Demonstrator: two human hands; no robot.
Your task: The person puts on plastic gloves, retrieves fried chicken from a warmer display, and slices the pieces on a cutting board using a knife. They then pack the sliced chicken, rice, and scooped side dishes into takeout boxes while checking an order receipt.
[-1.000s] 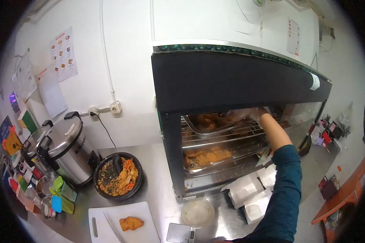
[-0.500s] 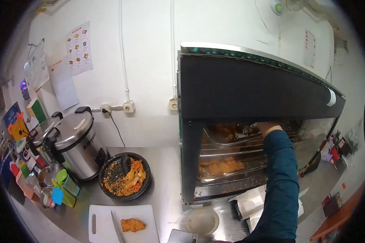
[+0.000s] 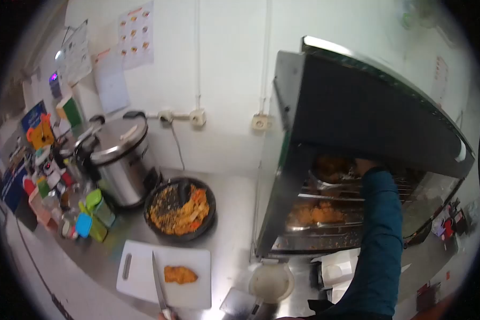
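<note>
Left hand: only a sliver of the left hand (image 3: 162, 316) shows at the bottom edge, beside the handle of a knife (image 3: 157, 277); whether its fingers are closed on it cannot be told.
Cutting board: the white cutting board (image 3: 138, 282) lies just beyond the left hand, the knife's blade over it and a golden-brown fried piece (image 3: 180, 274) to the blade's right.
Scale: a flat scale (image 3: 239, 302) sits to the right of the left hand, just beside a round pale bowl (image 3: 272, 282).
Cartons: open white cartons (image 3: 338, 266) stand below the right hand, partly behind the teal sleeve (image 3: 381, 229).
Mortar: farther out from the left hand, a dark mortar (image 3: 210, 224) holds orange-brown food and a pestle (image 3: 184, 190).
Right hand: the right hand (image 3: 364, 167) reaches inside a dark-fronted display cabinet (image 3: 368, 106), by the right end of a metal tray (image 3: 325, 185) of browned food; blur and shadow hide the fingers, so their grip cannot be told.
Lower shelf: crumbed fried food (image 3: 317, 213) lies below and left of the right hand.
Cooker: a steel cooker (image 3: 122, 178) stands well left of the right hand, past the mortar, near the wall (image 3: 224, 53).
</note>
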